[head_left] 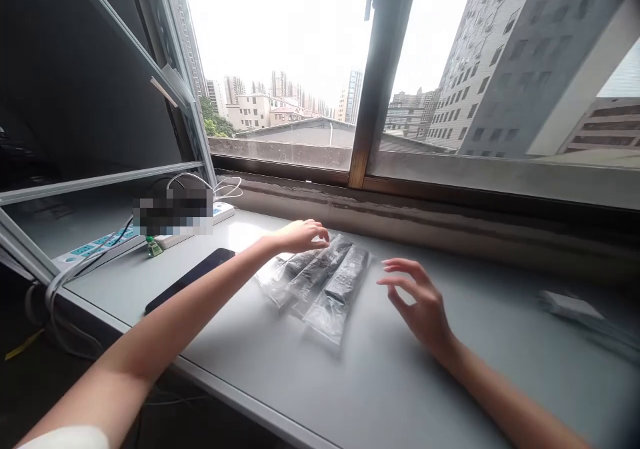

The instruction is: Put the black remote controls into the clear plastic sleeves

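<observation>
Several clear plastic bags (334,294) with dark grey, elongated contents lie side by side and partly overlapping on the light grey table (280,376). What exactly is inside them I cannot make out. Over the far end of the bags hovers my left hand (301,236), its fingers bent and apart; whether the fingertips touch the plastic is unclear. My right hand (417,299) is raised just to the right of the bags, thumb and fingers spread with nothing between them.
A dark tablet-like slab (193,279) lies left, partly behind my left forearm. Power strips (103,244) with cables and a small green bottle (154,248) sit by a metal frame (187,102). Blurred flat packets (573,306) lie far right. A window (357,162) borders the table's back.
</observation>
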{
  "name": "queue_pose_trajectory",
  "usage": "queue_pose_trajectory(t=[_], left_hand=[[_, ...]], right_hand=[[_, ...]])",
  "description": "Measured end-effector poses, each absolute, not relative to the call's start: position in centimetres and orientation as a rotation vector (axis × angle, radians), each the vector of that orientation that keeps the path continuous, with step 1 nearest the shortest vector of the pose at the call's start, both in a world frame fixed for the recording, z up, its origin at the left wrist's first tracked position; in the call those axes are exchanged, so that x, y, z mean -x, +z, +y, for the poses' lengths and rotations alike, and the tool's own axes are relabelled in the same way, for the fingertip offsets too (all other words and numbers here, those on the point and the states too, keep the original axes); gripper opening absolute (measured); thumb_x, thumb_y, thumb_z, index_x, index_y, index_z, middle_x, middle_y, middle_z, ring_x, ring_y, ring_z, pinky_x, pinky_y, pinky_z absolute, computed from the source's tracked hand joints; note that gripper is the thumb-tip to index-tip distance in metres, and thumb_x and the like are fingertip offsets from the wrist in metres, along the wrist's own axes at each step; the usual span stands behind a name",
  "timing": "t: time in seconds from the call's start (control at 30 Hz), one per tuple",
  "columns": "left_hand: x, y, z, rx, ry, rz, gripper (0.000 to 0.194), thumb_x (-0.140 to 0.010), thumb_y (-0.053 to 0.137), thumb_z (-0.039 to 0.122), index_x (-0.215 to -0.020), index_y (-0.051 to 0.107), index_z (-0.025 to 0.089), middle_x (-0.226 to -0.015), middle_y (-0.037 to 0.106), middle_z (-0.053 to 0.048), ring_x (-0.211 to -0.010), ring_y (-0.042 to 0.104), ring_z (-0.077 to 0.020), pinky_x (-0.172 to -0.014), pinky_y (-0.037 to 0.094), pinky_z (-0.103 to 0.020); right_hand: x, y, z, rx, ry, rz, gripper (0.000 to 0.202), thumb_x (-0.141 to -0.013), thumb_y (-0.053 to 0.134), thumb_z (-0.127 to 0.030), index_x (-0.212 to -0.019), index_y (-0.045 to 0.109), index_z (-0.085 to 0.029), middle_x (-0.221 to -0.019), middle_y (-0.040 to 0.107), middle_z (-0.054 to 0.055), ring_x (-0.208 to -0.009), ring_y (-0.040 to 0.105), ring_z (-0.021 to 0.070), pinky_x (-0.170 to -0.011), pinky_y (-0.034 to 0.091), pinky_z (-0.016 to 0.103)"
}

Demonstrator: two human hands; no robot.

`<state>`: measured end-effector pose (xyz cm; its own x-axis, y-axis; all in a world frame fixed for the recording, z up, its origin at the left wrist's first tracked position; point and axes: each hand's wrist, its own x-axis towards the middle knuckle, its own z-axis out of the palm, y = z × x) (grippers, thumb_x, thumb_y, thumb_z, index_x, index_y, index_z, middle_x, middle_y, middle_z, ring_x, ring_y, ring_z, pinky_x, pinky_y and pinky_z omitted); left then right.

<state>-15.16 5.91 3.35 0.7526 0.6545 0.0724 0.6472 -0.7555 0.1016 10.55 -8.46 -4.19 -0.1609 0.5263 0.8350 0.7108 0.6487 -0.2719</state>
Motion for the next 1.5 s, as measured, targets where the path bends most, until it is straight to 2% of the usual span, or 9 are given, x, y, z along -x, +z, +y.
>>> queue_pose_trajectory(t=[0.13,0.23,0.33,0.6,1.03,1.2,1.3,1.4,1.5], left_hand=[[9.4,3.2,8.8,-2.672,-0.080,1.153,0.047,-0.093,0.051,0.057,-0.114,0.070,0.020,-0.117,0.069,-0.009,-0.106,0.061,-0.0212,-0.089,0.046,-0.028],[7.2,2.7,8.8,-2.715,-0.047,1.356,0.051,-0.086,0.060,0.062,-0.112,0.071,0.020,-0.126,0.063,-0.013,-0.123,0.051,-0.0282,-0.104,0.039,-0.038],[6.2,1.6,7.2,-2.676,0.070,1.446,0.056,-0.085,0.059,0.064,-0.122,0.068,0.023,-0.136,0.055,-0.014,-0.132,0.043,-0.0315,-0.110,0.033,-0.045],[4.9,-2.5,4.0,-2.712,0.301,1.373,0.047,-0.101,0.037,0.047,-0.132,0.063,0.023,-0.139,0.054,-0.011,-0.134,0.042,-0.0266,-0.114,0.028,-0.044],[4.5,-3.2,3.8,-2.742,0.481,1.647,0.042,-0.100,0.040,0.039,-0.122,0.066,0.014,-0.134,0.057,-0.017,-0.131,0.045,-0.0292,-0.115,0.026,-0.049],[4.3,-2.3,3.0,-2.808,0.685,1.739,0.036,-0.097,0.042,0.022,-0.115,0.069,0.007,-0.124,0.062,-0.022,-0.122,0.053,-0.0303,-0.104,0.037,-0.043],[3.9,-1.3,2.3,-2.784,0.489,1.695,0.038,-0.097,0.039,0.021,-0.107,0.073,0.006,-0.106,0.070,-0.022,-0.106,0.065,-0.0288,-0.090,0.045,-0.038],[3.5,-0.5,1.7,-2.662,0.309,1.775,0.040,-0.097,0.042,0.027,-0.109,0.074,0.007,-0.107,0.072,-0.022,-0.105,0.068,-0.0279,-0.082,0.049,-0.033],[3.7,0.3,1.3,-2.621,0.165,1.730,0.046,-0.094,0.050,0.046,-0.110,0.074,0.011,-0.107,0.073,-0.020,-0.106,0.069,-0.0284,-0.086,0.050,-0.032]], right_hand=[[-10.7,-4.4,-8.3,0.987,-0.224,-1.797,0.024,-0.093,0.048,-0.014,-0.084,0.068,-0.023,-0.109,0.062,0.008,-0.100,0.067,0.0209,-0.087,0.057,0.039],[-10.7,-4.7,-8.1,0.828,-0.254,-1.774,0.022,-0.090,0.049,-0.010,-0.084,0.066,-0.023,-0.108,0.060,0.008,-0.095,0.067,0.0198,-0.076,0.058,0.035],[-10.7,-4.8,-7.8,0.777,-0.267,-1.773,0.023,-0.088,0.050,-0.007,-0.083,0.064,-0.024,-0.106,0.059,0.007,-0.093,0.066,0.0196,-0.074,0.058,0.035],[-10.8,-5.5,-7.0,0.788,-0.192,-1.803,0.024,-0.087,0.050,-0.005,-0.083,0.065,-0.023,-0.110,0.057,0.008,-0.100,0.065,0.0208,-0.083,0.058,0.038],[-11.3,-6.0,-6.5,0.830,-0.201,-1.859,0.025,-0.080,0.051,-0.002,-0.078,0.065,-0.022,-0.105,0.060,0.008,-0.088,0.067,0.0202,-0.071,0.062,0.036],[-11.3,-5.8,-7.0,0.850,-0.210,-1.892,0.025,-0.081,0.050,-0.002,-0.077,0.065,-0.022,-0.103,0.060,0.008,-0.085,0.066,0.0191,-0.060,0.061,0.031],[-11.2,-5.6,-7.3,0.848,-0.225,-1.909,0.025,-0.083,0.050,-0.003,-0.079,0.065,-0.022,-0.104,0.059,0.008,-0.086,0.066,0.0186,-0.059,0.061,0.030],[-11.2,-5.4,-7.4,0.831,-0.249,-1.931,0.023,-0.087,0.052,-0.005,-0.083,0.065,-0.023,-0.107,0.058,0.008,-0.092,0.065,0.0199,-0.068,0.062,0.033],[-11.2,-5.5,-7.4,0.820,-0.259,-1.973,0.021,-0.089,0.052,-0.007,-0.087,0.065,-0.024,-0.109,0.058,0.008,-0.094,0.065,0.0201,-0.072,0.062,0.035]])
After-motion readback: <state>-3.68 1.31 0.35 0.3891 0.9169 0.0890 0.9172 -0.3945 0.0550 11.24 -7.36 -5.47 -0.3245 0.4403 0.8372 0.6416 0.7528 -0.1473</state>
